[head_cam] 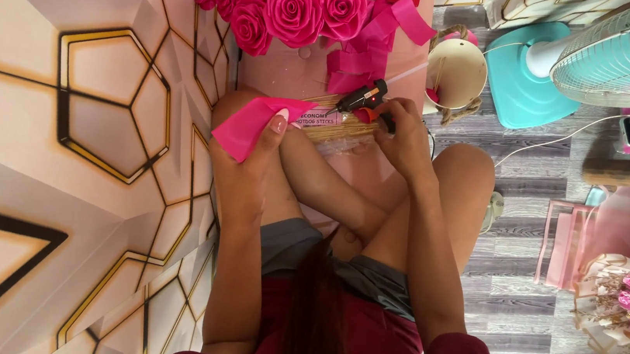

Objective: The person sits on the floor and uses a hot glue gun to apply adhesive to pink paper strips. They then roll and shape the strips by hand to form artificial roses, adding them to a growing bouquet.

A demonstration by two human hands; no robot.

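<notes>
Pink satin ribbon (246, 127) is pinched in the left hand (250, 158), left of centre in the frame; the fingers (278, 124) are closed on its upper edge and the strip fans out towards the patterned wall panel (62, 135). The right hand (406, 140), right of centre, is closed around the black glue gun (362, 96), whose nozzle points toward the upper right. The ribbon and the gun are near each other but apart. Between the two hands lies a clear packet of wooden sticks (336, 128), resting across the person's lap.

Above the hands, at the top centre, a cluster of finished pink ribbon roses (294, 3) stands close, with loose ribbon pieces (381, 32) beside it. A cream pot (457, 71) sits to the upper right, just beside the gun. The wall panel bounds the left side tightly. Open grey floor (528, 223) lies to the right, with a teal fan (624, 53) and a wrapped bouquet (629, 308) farther out.
</notes>
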